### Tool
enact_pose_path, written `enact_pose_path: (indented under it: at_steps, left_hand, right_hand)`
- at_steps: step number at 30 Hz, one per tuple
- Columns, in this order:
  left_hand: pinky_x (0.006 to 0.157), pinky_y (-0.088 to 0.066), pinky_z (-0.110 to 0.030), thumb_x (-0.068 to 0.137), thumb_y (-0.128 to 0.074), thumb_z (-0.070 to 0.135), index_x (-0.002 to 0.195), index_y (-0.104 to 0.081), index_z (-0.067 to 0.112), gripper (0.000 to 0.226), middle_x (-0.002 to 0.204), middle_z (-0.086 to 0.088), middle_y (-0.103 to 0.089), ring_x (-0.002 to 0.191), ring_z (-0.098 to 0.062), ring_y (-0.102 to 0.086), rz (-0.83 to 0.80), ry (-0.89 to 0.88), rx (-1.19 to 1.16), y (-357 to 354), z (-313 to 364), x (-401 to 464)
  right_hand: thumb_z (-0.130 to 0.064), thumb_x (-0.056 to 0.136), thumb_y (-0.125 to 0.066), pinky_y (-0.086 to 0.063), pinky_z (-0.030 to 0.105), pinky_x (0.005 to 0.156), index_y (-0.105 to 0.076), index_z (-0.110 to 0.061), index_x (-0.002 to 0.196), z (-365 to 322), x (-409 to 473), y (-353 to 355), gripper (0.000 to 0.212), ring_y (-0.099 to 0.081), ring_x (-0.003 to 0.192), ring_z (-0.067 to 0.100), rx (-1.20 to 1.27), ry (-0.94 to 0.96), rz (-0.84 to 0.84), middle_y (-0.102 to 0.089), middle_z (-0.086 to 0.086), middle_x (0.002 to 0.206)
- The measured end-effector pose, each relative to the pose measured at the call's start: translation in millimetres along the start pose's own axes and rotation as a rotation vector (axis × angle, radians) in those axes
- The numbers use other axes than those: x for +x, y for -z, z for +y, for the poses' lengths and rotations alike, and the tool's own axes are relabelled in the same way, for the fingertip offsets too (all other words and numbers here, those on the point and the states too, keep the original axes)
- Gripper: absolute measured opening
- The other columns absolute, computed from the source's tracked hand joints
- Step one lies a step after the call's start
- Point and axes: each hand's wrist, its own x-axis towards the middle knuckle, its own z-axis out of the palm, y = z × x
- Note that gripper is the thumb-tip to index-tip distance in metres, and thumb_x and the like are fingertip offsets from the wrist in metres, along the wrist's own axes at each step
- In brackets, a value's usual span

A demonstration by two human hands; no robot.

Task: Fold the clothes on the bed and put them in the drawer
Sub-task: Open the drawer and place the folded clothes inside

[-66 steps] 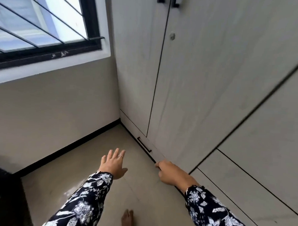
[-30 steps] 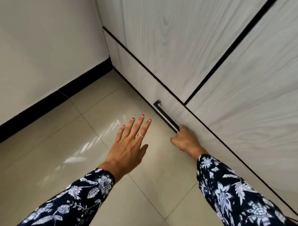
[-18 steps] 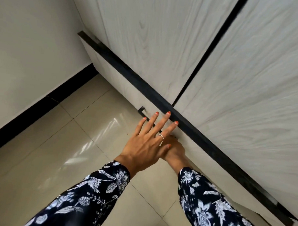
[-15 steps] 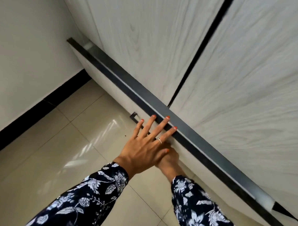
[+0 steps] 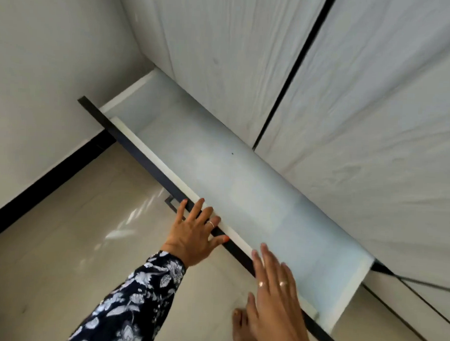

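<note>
Pale wood-grain fronts rise above a drawer that stands pulled out over the glossy floor, its light blue-white inside bare as far as the view shows. The left hand rests on the drawer's dark front edge with fingers spread and fairly straight, pressing rather than gripping; the black handle peeks out just beside and below it. The right hand hovers over the same edge nearer the camera, fingers extended and loose, holding nothing. A bare foot shows below it. No clothes or bed are in view, so folding looks not yet begun. The drawer seems a stiff, rigid box on runners that should slide with little effort; the handle or top rim is the sensible place to hold it. The clothes, judged from the task alone, will be soft and limp, best lifted from beneath once folded.
</note>
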Motion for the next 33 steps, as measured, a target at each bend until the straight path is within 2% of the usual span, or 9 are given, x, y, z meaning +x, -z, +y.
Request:
enact_pose_path:
  at_steps: [2, 4, 6, 10, 14, 16, 22, 28, 33]
  left_hand:
    - [0.115, 0.007, -0.054, 0.057, 0.039, 0.075, 0.145, -0.032, 0.026, 0.123, 0.153, 0.004, -0.026, 0.148, -0.022, 0.0, -0.081, 0.01, 0.009, 0.5, -0.1, -15.8]
    - [0.116, 0.004, -0.055, 0.081, 0.011, 0.072, 0.146, -0.029, 0.026, 0.09, 0.153, 0.004, -0.025, 0.148, -0.021, 0.001, -0.116, 0.035, 0.01, 2.0, -1.4, -32.1]
    - [0.117, 0.004, -0.055, 0.094, -0.009, 0.063, 0.148, -0.025, 0.025, 0.068, 0.156, 0.004, -0.021, 0.148, -0.02, 0.003, -0.15, 0.061, -0.007, 3.1, -1.9, -44.2]
    - [0.117, 0.004, -0.055, 0.098, -0.015, 0.059, 0.152, -0.016, 0.023, 0.065, 0.16, 0.002, -0.008, 0.148, -0.021, 0.011, -0.166, 0.098, -0.044, -5.8, -2.1, -70.7]
    - [0.117, 0.002, -0.056, 0.098, -0.014, 0.059, 0.152, -0.015, 0.021, 0.066, 0.161, 0.002, -0.006, 0.148, -0.02, 0.011, -0.202, 0.15, -0.045, -20.8, -6.0, -101.0]
    - [0.117, 0.002, -0.057, 0.098, -0.014, 0.059, 0.152, -0.015, 0.021, 0.066, 0.16, 0.002, -0.008, 0.148, -0.02, 0.01, -0.216, 0.169, -0.038, -27.1, -8.5, -113.1]
    - [0.115, 0.001, -0.061, 0.099, -0.016, 0.058, 0.153, -0.012, 0.019, 0.067, 0.161, 0.001, -0.006, 0.148, -0.021, 0.012, -0.249, 0.232, -0.051, -45.8, -11.3, -155.9]
    - [0.114, 0.009, -0.059, 0.099, -0.015, 0.057, 0.153, -0.003, 0.022, 0.065, 0.161, 0.0, 0.008, 0.147, -0.021, 0.016, -0.277, 0.237, -0.071, -62.1, -18.0, -195.2]
    - [0.115, 0.011, -0.053, 0.1, -0.015, 0.055, 0.152, 0.007, 0.028, 0.063, 0.16, 0.002, 0.016, 0.146, -0.022, 0.018, -0.191, 0.316, -0.213, -64.2, -30.1, -246.4]
  right_hand:
    - [-0.036, 0.081, -0.062, -0.028, 0.033, 0.114, -0.002, -0.009, 0.153, 6.6, -12.7, -2.4, 0.097, -0.034, 0.14, 0.023, -0.031, -0.021, -0.143, -0.014, 0.008, 0.161]
    - [-0.042, 0.094, -0.047, -0.013, 0.028, 0.117, 0.032, -0.015, 0.139, -0.9, -27.0, -5.4, 0.095, -0.009, 0.149, 0.02, 0.024, -0.02, -0.329, 0.016, 0.001, 0.16]
    - [-0.046, 0.095, -0.042, -0.004, 0.027, 0.117, 0.04, -0.012, 0.13, -16.6, -34.7, -9.0, 0.096, 0.008, 0.149, 0.018, 0.035, -0.014, -0.38, 0.033, 0.0, 0.149]
    - [-0.046, 0.094, -0.046, -0.003, 0.027, 0.117, 0.032, -0.004, 0.135, -35.2, -41.7, -13.8, 0.097, 0.011, 0.148, 0.02, -0.005, -0.003, -0.469, 0.038, 0.002, 0.14]
    - [-0.046, 0.094, -0.048, -0.006, 0.034, 0.119, 0.023, -0.002, 0.145, -55.3, -53.9, -19.6, 0.098, 0.006, 0.149, 0.021, -0.071, 0.044, -0.595, 0.027, 0.008, 0.156]
    - [-0.046, 0.094, -0.048, -0.006, 0.036, 0.12, 0.023, 0.002, 0.143, -65.7, -58.9, -22.1, 0.098, 0.003, 0.149, 0.022, -0.1, 0.065, -0.64, 0.023, 0.011, 0.158]
    - [-0.043, 0.096, -0.046, -0.007, 0.04, 0.12, 0.016, -0.003, 0.149, -91.4, -76.1, -33.8, 0.091, -0.004, 0.149, 0.023, -0.177, 0.143, -0.734, 0.017, 0.009, 0.16]
    - [-0.034, 0.097, -0.048, -0.018, 0.04, 0.118, 0.009, -0.007, 0.152, -117.0, -85.9, -37.0, 0.084, -0.021, 0.145, 0.028, -0.278, 0.219, -0.811, 0.002, 0.008, 0.162]
    - [-0.027, 0.098, -0.047, -0.029, 0.042, 0.114, -0.003, -0.005, 0.153, -145.5, -84.6, -36.3, 0.074, -0.028, 0.141, 0.031, -0.435, 0.254, -0.821, -0.016, 0.013, 0.159]
